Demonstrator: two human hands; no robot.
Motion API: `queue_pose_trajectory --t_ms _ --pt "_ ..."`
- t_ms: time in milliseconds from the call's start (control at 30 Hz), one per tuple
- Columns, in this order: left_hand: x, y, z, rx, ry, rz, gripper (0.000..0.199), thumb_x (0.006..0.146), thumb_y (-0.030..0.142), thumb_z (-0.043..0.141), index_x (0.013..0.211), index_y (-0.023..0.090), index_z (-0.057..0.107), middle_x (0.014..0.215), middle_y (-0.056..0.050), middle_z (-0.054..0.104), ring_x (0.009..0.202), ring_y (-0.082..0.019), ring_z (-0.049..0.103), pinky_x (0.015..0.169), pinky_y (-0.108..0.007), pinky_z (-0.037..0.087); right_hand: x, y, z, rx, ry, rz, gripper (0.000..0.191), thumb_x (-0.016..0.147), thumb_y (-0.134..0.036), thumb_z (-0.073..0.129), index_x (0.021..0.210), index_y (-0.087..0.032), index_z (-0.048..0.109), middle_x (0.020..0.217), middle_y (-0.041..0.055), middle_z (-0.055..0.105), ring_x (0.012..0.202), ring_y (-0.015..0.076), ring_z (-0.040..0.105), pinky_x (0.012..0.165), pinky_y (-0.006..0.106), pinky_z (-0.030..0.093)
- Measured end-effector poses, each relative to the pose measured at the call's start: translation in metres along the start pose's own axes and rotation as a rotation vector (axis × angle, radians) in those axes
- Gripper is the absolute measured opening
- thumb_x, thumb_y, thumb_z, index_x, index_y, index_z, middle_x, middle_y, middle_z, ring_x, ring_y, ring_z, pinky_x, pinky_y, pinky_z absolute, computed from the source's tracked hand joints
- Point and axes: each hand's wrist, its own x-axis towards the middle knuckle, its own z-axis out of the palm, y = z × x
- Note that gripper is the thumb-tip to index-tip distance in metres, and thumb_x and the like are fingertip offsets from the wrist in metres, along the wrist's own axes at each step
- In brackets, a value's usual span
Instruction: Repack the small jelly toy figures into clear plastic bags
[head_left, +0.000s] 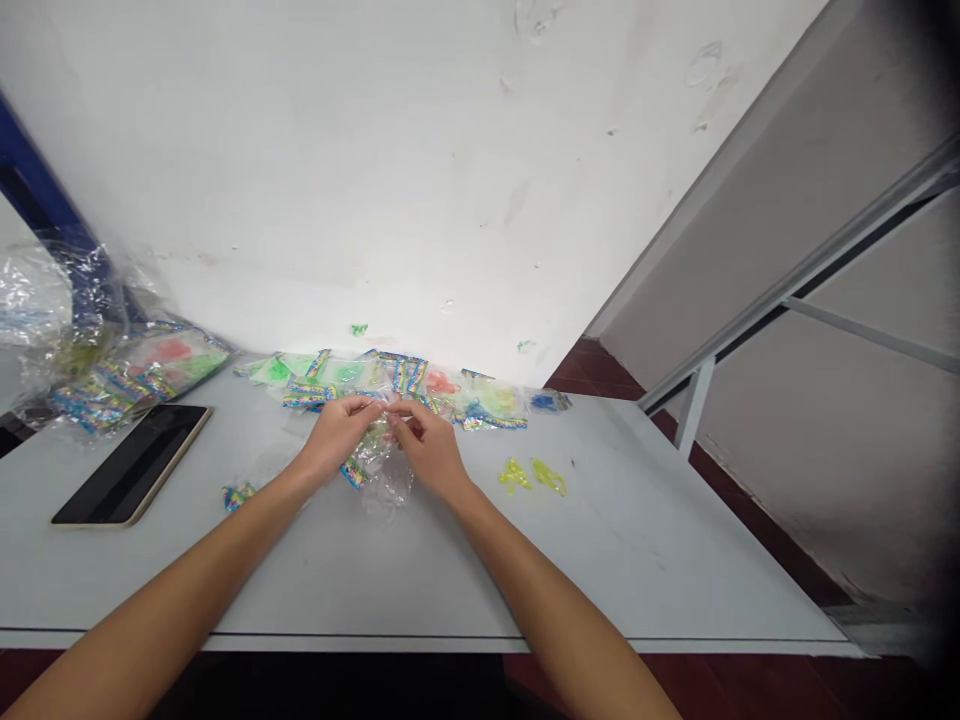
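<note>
Both my hands meet near the middle of the grey table (600, 540), fingertips almost touching. My left hand (341, 430) pinches the top edge of a clear plastic bag (386, 480) from the left. From the right, my right hand (426, 440) pinches the same edge. The bag hangs crinkled below the fingers and reaches the tabletop. Behind the hands runs a row of small clear packets (480, 405) with colourful printed strips and green, red, yellow and blue contents. Two yellow-green soft pieces (514, 476) lie to the right of my right hand.
A dark-screened phone (135, 465) lies at the left. Beyond it are piled packets (150, 375) and crumpled clear plastic (45, 300). A small colourful scrap (237, 495) sits beside my left forearm. The white wall (375, 180) rises behind the table; a metal frame (694, 405) stands at the right.
</note>
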Motion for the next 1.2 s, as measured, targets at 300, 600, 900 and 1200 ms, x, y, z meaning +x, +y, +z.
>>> queue_pose_trajectory --t_ms 300,600,900,1200 --pt "-0.0057 0.0102 0.001 0.033 0.026 -0.035 0.033 0.07 0.051 0.068 0.067 0.018 0.065 0.049 0.006 0.04 0.046 -0.009 0.027 0.046 -0.024 0.02 0.0006 0.0039 -0.0023 -0.251 0.042 -0.184 0.028 0.096 -0.029 0.04 0.107 -0.026 0.066 0.094 0.0024 0.071 0.083 0.0192 0.064 0.077 0.031 0.047" --pt "-0.0036 0.0078 -0.0002 -0.026 0.071 -0.023 0.034 0.068 0.051 0.07 0.072 0.017 0.073 0.073 -0.002 0.066 0.07 -0.017 0.054 0.061 -0.025 0.039 -0.0022 0.0 -0.0005 -0.258 -0.04 -0.109 0.026 0.092 -0.037 0.054 0.114 -0.027 0.063 0.107 0.002 0.071 0.076 0.0163 0.063 0.074 0.031 0.049" --pt "-0.0035 0.0041 0.0012 -0.132 0.008 -0.048 0.032 0.068 0.048 0.074 0.077 0.018 0.076 0.086 -0.007 0.074 0.084 -0.023 0.063 0.072 -0.029 0.046 0.0003 0.0063 -0.0005 -0.334 0.015 -0.18 0.025 0.097 -0.032 0.046 0.113 -0.024 0.064 0.113 0.0069 0.069 0.096 0.0208 0.064 0.081 0.033 0.049" --pt "-0.0084 0.0105 0.0047 -0.09 0.022 -0.039 0.032 0.064 0.047 0.075 0.077 0.017 0.074 0.081 -0.005 0.072 0.078 -0.021 0.062 0.066 -0.027 0.043 0.0007 0.0091 -0.0002 -0.439 0.074 -0.246 0.026 0.099 -0.029 0.043 0.109 -0.023 0.067 0.107 0.0078 0.069 0.102 0.0211 0.061 0.092 0.035 0.047"
